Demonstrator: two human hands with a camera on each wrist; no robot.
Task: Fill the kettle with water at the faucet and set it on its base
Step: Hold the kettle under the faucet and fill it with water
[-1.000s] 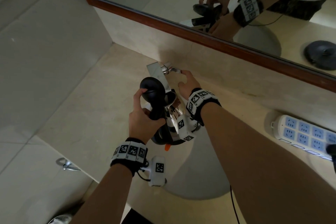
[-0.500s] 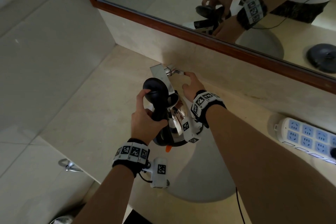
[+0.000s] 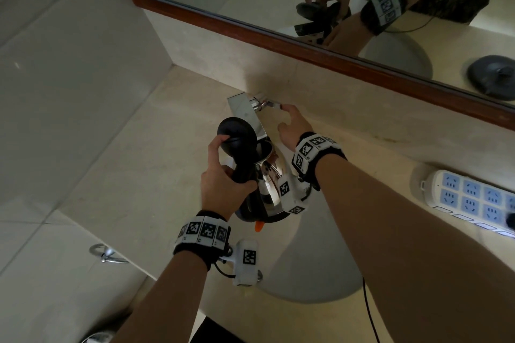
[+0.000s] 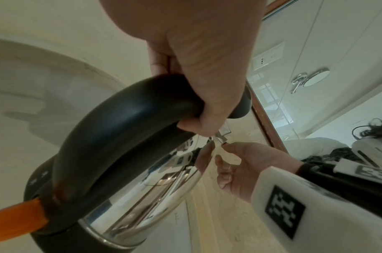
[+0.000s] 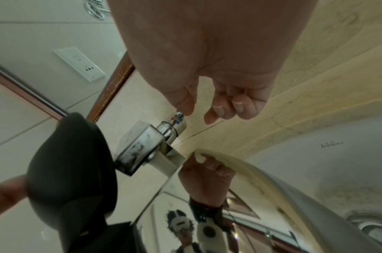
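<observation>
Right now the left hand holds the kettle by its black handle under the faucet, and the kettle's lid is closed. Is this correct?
Not quite: the lid is open, flipped up. The head view shows it standing up over the mouth of the kettle, which sits under the faucet. The rest holds: the left hand grips the black handle.

Bathroom, likely hotel or home. Evidence: wood-framed wall mirror [image 3: 278, 33], marble vanity counter [image 3: 133, 175], inset basin [image 3: 315, 259], chrome faucet [image 3: 248, 108], tiled walls, wall-mounted shaving mirror [image 4: 313, 80].
</observation>
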